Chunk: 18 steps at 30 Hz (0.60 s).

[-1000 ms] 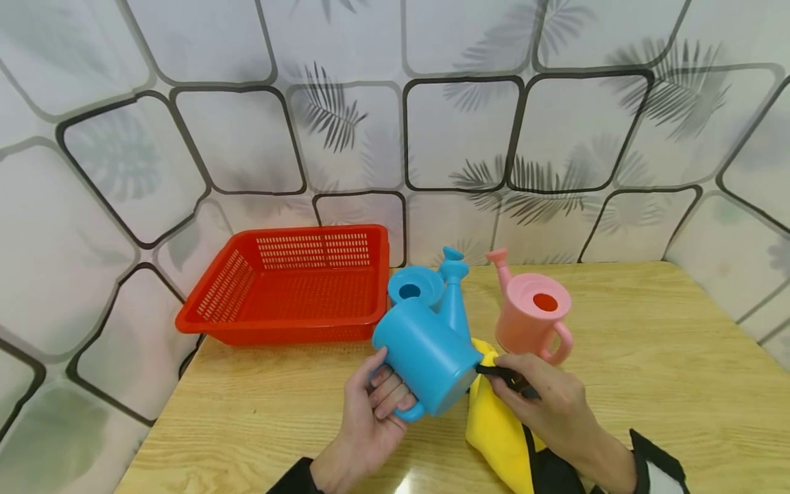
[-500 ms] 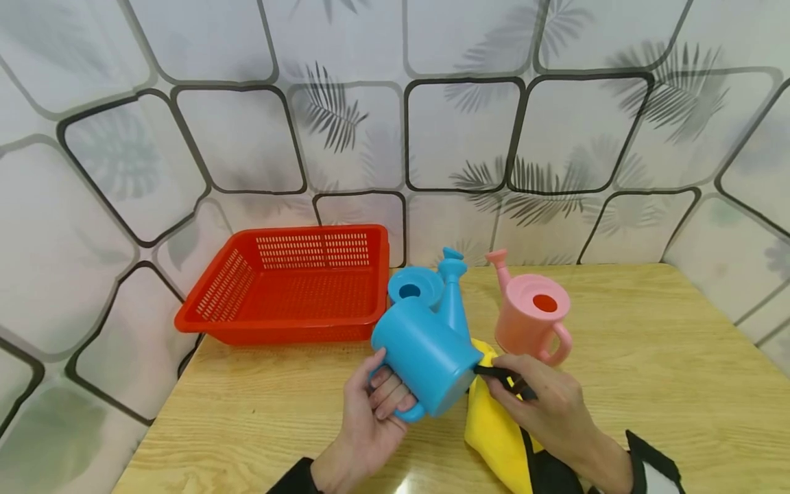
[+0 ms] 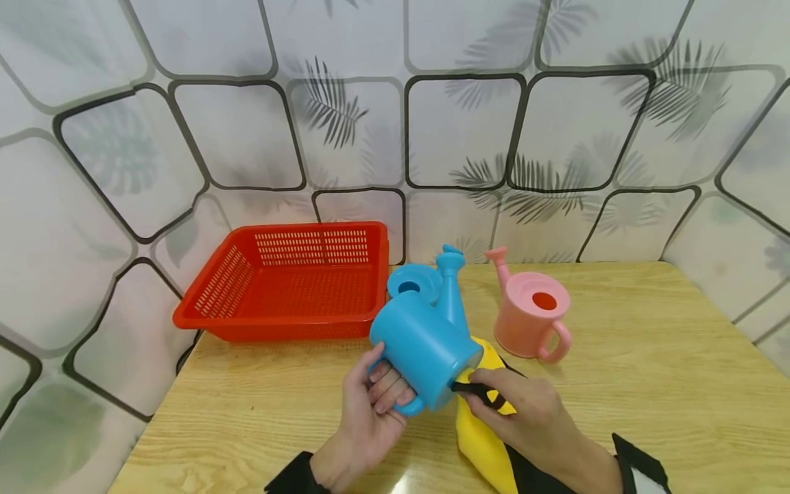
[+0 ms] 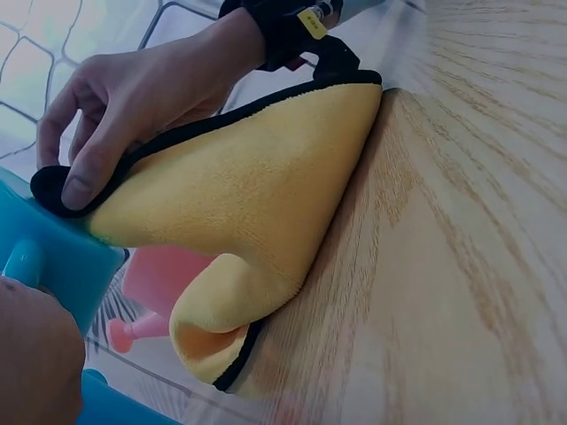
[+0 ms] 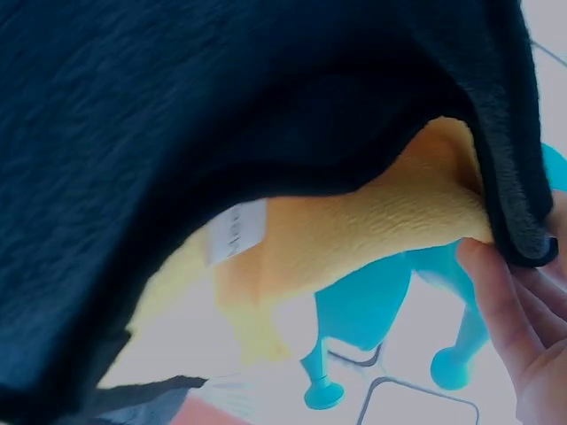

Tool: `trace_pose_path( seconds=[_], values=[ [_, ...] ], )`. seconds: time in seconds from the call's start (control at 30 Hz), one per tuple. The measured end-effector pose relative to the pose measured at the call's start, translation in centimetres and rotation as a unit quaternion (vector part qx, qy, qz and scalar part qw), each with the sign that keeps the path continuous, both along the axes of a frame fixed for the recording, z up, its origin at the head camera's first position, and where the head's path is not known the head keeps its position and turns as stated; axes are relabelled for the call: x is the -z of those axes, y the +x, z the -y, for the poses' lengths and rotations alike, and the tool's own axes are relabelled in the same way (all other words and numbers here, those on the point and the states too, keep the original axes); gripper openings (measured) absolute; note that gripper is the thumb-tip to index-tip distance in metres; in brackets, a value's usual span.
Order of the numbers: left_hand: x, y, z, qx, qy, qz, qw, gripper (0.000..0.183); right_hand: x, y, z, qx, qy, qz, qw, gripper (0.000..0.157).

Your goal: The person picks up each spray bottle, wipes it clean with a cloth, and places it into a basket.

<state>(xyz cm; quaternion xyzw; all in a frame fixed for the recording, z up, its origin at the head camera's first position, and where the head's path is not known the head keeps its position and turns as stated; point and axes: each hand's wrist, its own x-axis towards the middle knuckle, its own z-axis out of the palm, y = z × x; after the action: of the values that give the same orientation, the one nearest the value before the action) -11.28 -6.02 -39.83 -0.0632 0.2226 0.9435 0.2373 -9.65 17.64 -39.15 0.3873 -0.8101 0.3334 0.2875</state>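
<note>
My left hand [image 3: 373, 418] grips the handle of a blue watering can [image 3: 420, 343], its fingers curled round it. The can is tilted, with its base facing lower right. A yellow cloth [image 3: 478, 439] with black edging and a dark side is pinched at one edge between my right thumb and fingers. My right hand [image 3: 531, 412] holds that edge right at the can's base. The rest of the cloth [image 4: 257, 168] hangs in folds toward the table in the left wrist view. The right wrist view has a white label [image 5: 236, 232] on the cloth.
Behind the held can stands a second blue watering can [image 3: 412, 273], partly hidden. A pink watering can [image 3: 518, 326] stands to its right. At the back left lies a red plastic basket [image 3: 290, 331] on the wooden table [image 3: 247, 405], near the patterned wall [image 3: 345, 41].
My right hand has moved left and slightly down with the cloth, from the edge of the can's base onto its face. The left hand and can have barely moved.
</note>
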Motion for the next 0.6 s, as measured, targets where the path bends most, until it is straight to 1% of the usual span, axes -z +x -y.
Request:
trace_pose_path(
  seconds=[0.23, 0.33, 0.5, 0.6],
  values=[
    [-0.2, 0.0, 0.0, -0.003, -0.003, 0.006, 1.0, 0.049, -0.1, 0.9, 1.0, -0.031, 0.015, 0.003, 0.999, 0.022],
    [-0.1, 0.0, 0.0, -0.004, -0.006, 0.006, 1.0, 0.049, 0.0, 1.1, 1.3, -0.041, 0.025, 0.0, 0.999, 0.021],
    [-0.1, -0.1, 0.0, -0.004, -0.008, 0.008, 0.9999, 0.049, 0.2, 1.3, 1.6, -0.051, 0.047, -0.018, 0.997, 0.022],
    [0.0, -0.1, 0.1, -0.004, -0.004, 0.014, 0.9999, 0.048, 0.2, 1.3, 1.8, -0.065, 0.055, -0.023, 0.996, 0.022]
  ],
)
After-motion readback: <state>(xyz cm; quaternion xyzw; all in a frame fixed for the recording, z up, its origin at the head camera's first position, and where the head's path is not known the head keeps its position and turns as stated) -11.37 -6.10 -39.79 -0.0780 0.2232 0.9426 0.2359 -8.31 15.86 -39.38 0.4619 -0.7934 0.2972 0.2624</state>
